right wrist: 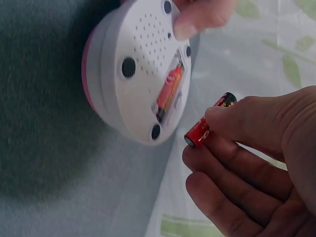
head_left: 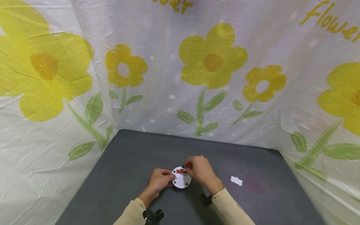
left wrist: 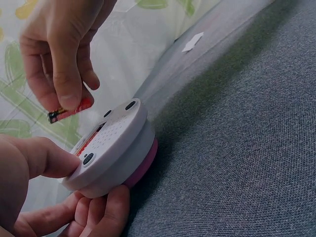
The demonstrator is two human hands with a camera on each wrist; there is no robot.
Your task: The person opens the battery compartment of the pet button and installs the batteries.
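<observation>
My left hand [head_left: 161,180] grips the edge of a round white device [right wrist: 143,106], thumb on its upturned face and fingers underneath. This face has small speaker holes, dark round feet and an uncovered battery compartment. One red battery [right wrist: 170,88] lies in the compartment. A pink band [left wrist: 141,170] runs round the device's lower side. Just above and beside the compartment, my right hand [head_left: 200,169] pinches a second red-and-black battery [right wrist: 198,132] between thumb and fingers. In the right wrist view that battery is apart from the device.
A small white battery cover [head_left: 236,181] lies on the dark grey table [head_left: 135,156] to the right of my right hand. White curtains [head_left: 160,93] with yellow flowers stand behind the table and on both sides. A dark wrist camera [head_left: 153,215] is on my left wrist.
</observation>
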